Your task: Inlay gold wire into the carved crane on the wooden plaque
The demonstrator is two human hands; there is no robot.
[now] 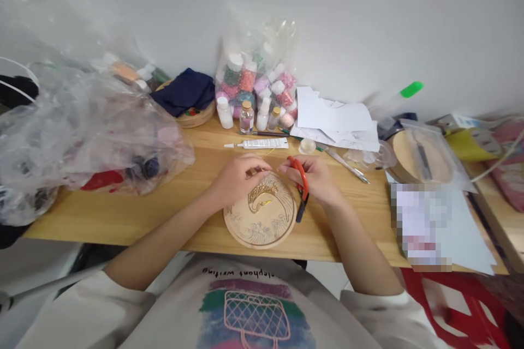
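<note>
A round wooden board [262, 229] lies on the table before me, with carved wave lines and a bird-like figure outlined in gold wire [262, 193]. My left hand [239, 180] reaches over the board's upper left part, fingers closed in a pinch. A thin gold strand [270, 151] shows just beyond those fingertips; where it is gripped is hidden. At the board's upper right, my right hand [313, 177] is closed around an orange-and-black hand tool [302, 174], whose dark end points down beside the rim. The fingertips of both hands are close together.
Behind the hands lie a white tube [266, 143], a small round cup [307, 145], a pen-like tool [347, 166] and small bottles [246, 117]. Plastic bags [102, 131] crowd the left. Papers [335, 120] and a wooden disc [403, 155] sit to the right.
</note>
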